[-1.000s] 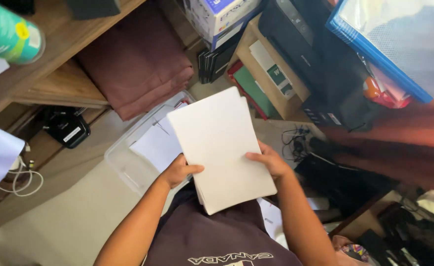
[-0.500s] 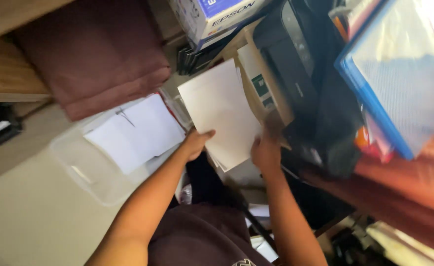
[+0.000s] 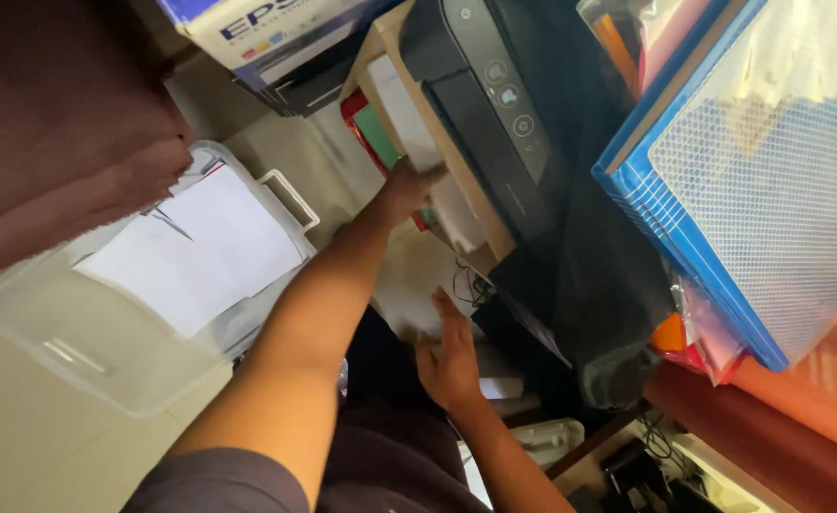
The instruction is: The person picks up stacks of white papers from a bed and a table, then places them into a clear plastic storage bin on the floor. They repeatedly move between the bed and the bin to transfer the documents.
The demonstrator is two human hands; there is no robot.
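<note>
Now left hand [image 3: 404, 190] outstretched on paper stack [image 3: 437, 195]; right hand [image 3: 449, 356] low.

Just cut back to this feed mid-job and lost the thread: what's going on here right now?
A person is leaning over a cluttered corner. Their left hand reaches to white paper lying on a wooden shelf beneath a black printer. Their right hand hangs lower, fingers spread, holding nothing that shows. To the left, a clear plastic bin on the floor holds white sheets.
</note>
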